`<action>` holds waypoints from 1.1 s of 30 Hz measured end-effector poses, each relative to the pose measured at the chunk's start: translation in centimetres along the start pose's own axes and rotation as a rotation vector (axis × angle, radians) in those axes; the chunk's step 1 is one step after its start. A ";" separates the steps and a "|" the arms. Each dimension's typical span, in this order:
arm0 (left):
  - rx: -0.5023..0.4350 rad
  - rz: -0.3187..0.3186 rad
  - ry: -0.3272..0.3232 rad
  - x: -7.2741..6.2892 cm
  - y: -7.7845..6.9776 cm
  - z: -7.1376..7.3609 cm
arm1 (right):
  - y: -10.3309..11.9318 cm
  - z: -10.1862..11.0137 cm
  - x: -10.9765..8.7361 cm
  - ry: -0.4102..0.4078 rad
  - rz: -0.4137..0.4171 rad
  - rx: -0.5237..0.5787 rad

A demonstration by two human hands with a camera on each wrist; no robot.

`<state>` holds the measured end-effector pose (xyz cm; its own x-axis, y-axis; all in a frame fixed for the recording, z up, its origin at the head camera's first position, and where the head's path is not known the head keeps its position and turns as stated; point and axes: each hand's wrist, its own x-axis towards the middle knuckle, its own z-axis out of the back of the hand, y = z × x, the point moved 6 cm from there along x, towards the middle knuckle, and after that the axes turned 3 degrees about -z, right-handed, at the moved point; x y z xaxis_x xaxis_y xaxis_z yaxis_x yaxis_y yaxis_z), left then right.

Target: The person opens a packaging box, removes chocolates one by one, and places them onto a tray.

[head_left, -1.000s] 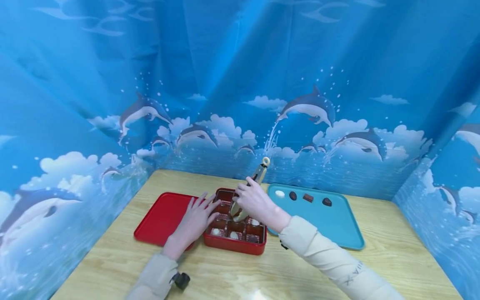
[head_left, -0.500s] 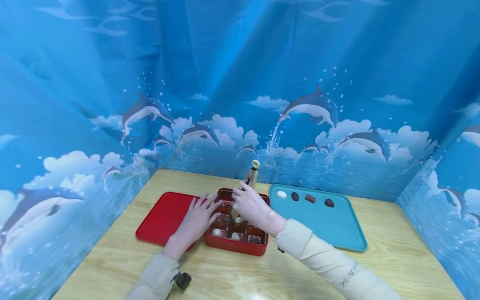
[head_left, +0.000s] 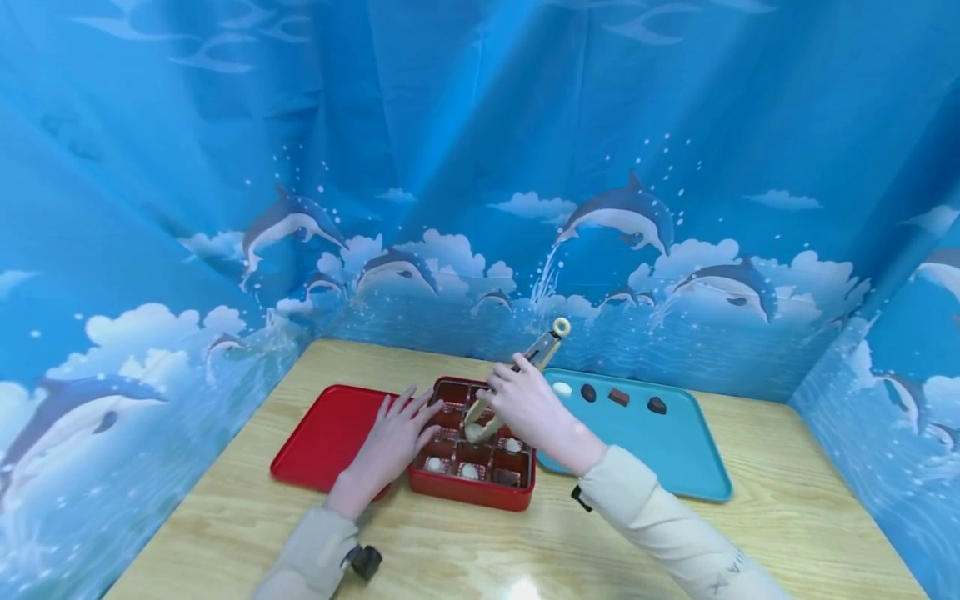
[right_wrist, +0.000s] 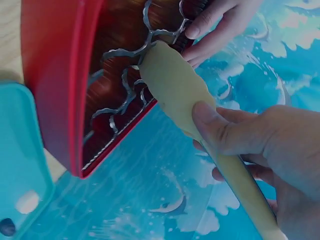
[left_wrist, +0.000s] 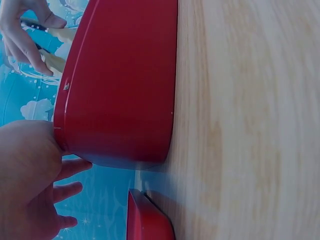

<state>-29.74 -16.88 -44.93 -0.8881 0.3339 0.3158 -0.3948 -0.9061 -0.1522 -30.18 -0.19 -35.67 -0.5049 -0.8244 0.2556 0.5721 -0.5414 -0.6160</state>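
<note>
A red box [head_left: 471, 492] with a divided inner tray stands in the middle of the table. White chocolates [head_left: 435, 464] sit in some of its compartments, and a dark chocolate [head_left: 507, 477] lies at the front right. My right hand [head_left: 534, 410] grips a pair of tongs [head_left: 542, 348] with cream tips, which reach down into the middle of the tray, tilted to the right. Whether the tips [right_wrist: 172, 82] hold anything is hidden. Along the box's left side my left hand [head_left: 390, 437] lies with fingers spread and straight, its thumb side at the rim [left_wrist: 61, 117].
A red lid-like tray [head_left: 322, 442] lies left of the box, partly under the left hand. To the right is a turquoise tray [head_left: 652, 454] with a row of one white and several dark chocolates [head_left: 618, 397] along its far edge. A dolphin-print curtain [head_left: 480, 167] closes the back.
The tongs first swung more upright as the right hand dipped left, then tilted back right, the hand drawing right and uncovering the box's right-hand compartments. The left hand has stayed in place.
</note>
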 end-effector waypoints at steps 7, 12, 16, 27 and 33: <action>-0.017 0.006 0.017 0.1 0.0 -0.2 | -1.9 -0.9 -3.1 -0.105 -0.129 0.169; -0.011 0.001 0.017 0.0 0.0 -0.2 | -3.1 -1.7 -5.4 -0.164 -0.231 0.281; -0.014 0.003 0.014 0.0 0.0 -0.1 | -4.2 -2.5 -7.1 -0.171 -0.336 0.337; -0.014 0.005 0.011 0.0 -0.1 0.1 | -7.8 -4.3 -11.8 -0.177 -0.537 0.360; -0.014 0.005 0.011 0.0 -0.2 0.2 | -8.8 -6.0 -13.8 -0.141 -0.584 0.304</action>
<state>-29.66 -16.76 -44.74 -0.8925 0.3327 0.3045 -0.3938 -0.9039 -0.1668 -32.11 16.94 -38.22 -0.7096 -0.3845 0.5905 0.3977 -0.9103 -0.1148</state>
